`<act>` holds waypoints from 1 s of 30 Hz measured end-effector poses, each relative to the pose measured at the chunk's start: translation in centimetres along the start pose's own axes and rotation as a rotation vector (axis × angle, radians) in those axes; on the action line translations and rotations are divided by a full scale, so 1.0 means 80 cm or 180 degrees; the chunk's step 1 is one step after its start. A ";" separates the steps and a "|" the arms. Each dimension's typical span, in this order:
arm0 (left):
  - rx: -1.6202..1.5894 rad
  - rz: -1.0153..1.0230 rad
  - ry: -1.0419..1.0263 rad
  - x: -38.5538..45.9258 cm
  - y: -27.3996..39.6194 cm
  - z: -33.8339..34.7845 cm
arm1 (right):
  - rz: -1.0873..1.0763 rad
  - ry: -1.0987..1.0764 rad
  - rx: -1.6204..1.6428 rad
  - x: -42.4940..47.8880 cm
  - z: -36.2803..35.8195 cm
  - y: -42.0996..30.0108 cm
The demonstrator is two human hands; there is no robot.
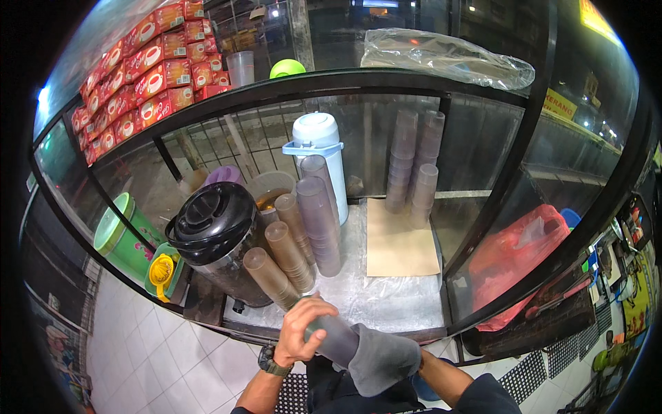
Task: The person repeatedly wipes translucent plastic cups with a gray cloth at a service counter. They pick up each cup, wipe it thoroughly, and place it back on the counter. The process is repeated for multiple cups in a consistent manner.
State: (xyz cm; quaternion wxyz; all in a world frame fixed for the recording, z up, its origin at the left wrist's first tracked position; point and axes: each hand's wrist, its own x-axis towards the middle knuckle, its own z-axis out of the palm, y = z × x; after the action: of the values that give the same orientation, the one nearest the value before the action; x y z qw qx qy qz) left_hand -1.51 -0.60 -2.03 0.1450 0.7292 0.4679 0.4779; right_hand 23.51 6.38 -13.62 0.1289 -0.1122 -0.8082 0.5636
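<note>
My left hand (306, 328) grips a translucent grey plastic cup (337, 339) near its base, thumb on this side. A grey cloth (385, 359) covers my right hand, and its edge meets the cup's other end; the hand itself is hidden, so its grip cannot be told. Just beyond my left hand stand stacks of brownish plastic cups (269, 277) and taller purplish cups (316, 222). To their left is a large black-lidded drink dispenser (217, 227), and behind them a light blue vacuum flask (323, 139).
On the right of the metal-topped counter (351, 305) lies brown paper (403, 248), with more stacked cups (398, 165) behind. Dark-framed glass surrounds the counter. A red plastic bag (517, 264) sits outside at right; a yellow citrus juicer (161, 271) and green bucket (121, 227) are left.
</note>
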 end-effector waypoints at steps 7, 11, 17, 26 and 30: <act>0.0339 -0.0344 -0.0039 0.007 0.043 0.048 | -0.0319 0.0385 -0.0786 -0.002 0.014 0.026; 0.0354 0.0074 0.0103 0.004 0.039 0.037 | -0.0494 0.0638 -0.1539 0.004 0.007 -0.002; -0.0124 0.0138 0.0056 0.006 0.024 -0.001 | -0.0002 -0.0008 -0.0356 0.014 -0.035 -0.075; 0.0196 0.0295 -0.0354 -0.007 0.041 0.040 | -0.0002 -0.0009 0.0868 0.024 -0.019 -0.033; -0.0070 0.0332 -0.0425 0.004 0.031 0.030 | 0.0133 0.0154 0.0794 0.016 -0.020 -0.018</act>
State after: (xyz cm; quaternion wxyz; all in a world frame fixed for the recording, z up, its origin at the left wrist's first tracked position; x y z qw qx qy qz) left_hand 1.87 -1.06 -1.36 0.1588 0.7812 0.4133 0.4401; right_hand 22.82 7.73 -11.61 0.1496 -0.1258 -0.7260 0.6594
